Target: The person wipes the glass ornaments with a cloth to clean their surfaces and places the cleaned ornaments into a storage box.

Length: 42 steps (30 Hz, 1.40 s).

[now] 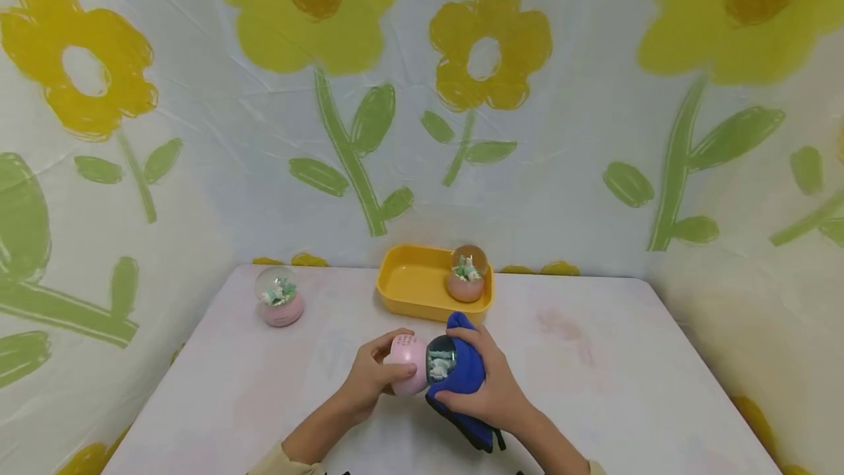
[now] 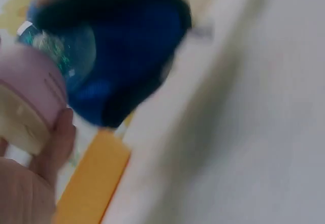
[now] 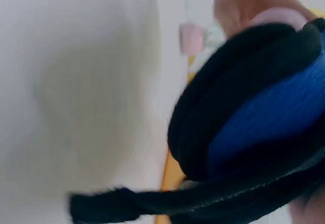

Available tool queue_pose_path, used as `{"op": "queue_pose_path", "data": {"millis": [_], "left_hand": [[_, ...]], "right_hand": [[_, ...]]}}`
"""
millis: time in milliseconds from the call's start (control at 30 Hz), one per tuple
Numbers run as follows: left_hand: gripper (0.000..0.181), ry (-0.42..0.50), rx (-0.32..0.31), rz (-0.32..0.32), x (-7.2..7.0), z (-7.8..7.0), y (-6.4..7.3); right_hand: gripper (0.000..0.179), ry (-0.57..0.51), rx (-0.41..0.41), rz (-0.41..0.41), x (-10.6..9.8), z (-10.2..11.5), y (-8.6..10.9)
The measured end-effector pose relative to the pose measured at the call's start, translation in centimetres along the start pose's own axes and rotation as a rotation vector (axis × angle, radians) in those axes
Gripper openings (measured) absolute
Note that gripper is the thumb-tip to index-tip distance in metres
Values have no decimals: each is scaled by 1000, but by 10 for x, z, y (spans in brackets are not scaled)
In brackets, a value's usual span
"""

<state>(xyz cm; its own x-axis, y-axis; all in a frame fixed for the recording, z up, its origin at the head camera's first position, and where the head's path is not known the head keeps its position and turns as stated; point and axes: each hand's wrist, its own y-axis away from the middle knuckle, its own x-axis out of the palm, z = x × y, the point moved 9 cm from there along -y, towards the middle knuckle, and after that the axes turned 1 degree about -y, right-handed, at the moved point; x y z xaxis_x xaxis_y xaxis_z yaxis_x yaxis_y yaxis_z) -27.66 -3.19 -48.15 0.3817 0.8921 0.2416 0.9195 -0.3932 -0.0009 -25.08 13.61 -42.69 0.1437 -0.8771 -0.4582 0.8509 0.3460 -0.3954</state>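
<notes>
A snow globe (image 1: 407,366) with a pink base is held on its side above the table, its glass ball pointing right. My left hand (image 1: 366,378) grips the base between thumb and fingers. With my right hand (image 1: 496,393) I hold a blue cloth (image 1: 470,371) with black edging, wrapped against the far side of the glass ball. White and green figures show through the glass where the cloth leaves it bare. In the right wrist view the cloth (image 3: 264,117) fills much of the picture, a black strap (image 3: 152,203) trailing from it; the glass is hidden there.
Behind the hands stands a yellow tray (image 1: 409,308) with a second snow globe (image 1: 465,286) upright at its right end. A third snow globe (image 1: 282,311) stands at the back left of the white table (image 1: 593,358). Flower-printed cloth (image 1: 560,204) hangs around the table.
</notes>
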Motion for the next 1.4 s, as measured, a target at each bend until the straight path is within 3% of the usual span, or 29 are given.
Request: {"op": "queue_pose_path", "data": {"millis": [67,100,167,233,400,600,700,767,833,933,1067,1167,1200,1300,1400], "left_hand": [[59,67,-152,-5,2,11,4],[59,88,-195,-5,3,14,6],[59,95,-213,-12,2,14,7],[59,54,-177,-23,0,11,8],[64,-157,14,-24,-7,-9,9],[67,-404,405,61,3,-40,9],[67,-503,559,69,7,-47,13],[66,-509,589,66,8,-46,14],[65,-459,552,68,7,-41,14],[61,-319,393,42,1,-26,10],[52,-45,39,-12,-8,9,9],[51,193,-215,12,-2,34,15],[52,262,-274,31,2,39,17],[53,355,-328,74,8,41,19],[49,333,-236,61,5,30,14]], "right_hand": [[79,51,-82,5,-1,6,2],[80,66,-102,2,-1,6,2],[81,58,-113,-7,-1,4,1],[79,17,-65,-19,0,-3,-1],[68,-153,174,-43,8,-27,-5],[52,-403,460,-14,13,-40,-5],[51,-463,523,16,15,-40,-3],[52,-449,515,14,15,-39,-1],[54,-392,467,0,13,-36,1],[61,-240,336,-6,11,-27,3],[73,-19,80,20,13,-6,2],[79,63,-118,1,13,10,4],[80,61,-169,-23,13,14,5],[83,8,-258,-106,9,21,5],[82,-106,-176,-167,5,13,1]]}}
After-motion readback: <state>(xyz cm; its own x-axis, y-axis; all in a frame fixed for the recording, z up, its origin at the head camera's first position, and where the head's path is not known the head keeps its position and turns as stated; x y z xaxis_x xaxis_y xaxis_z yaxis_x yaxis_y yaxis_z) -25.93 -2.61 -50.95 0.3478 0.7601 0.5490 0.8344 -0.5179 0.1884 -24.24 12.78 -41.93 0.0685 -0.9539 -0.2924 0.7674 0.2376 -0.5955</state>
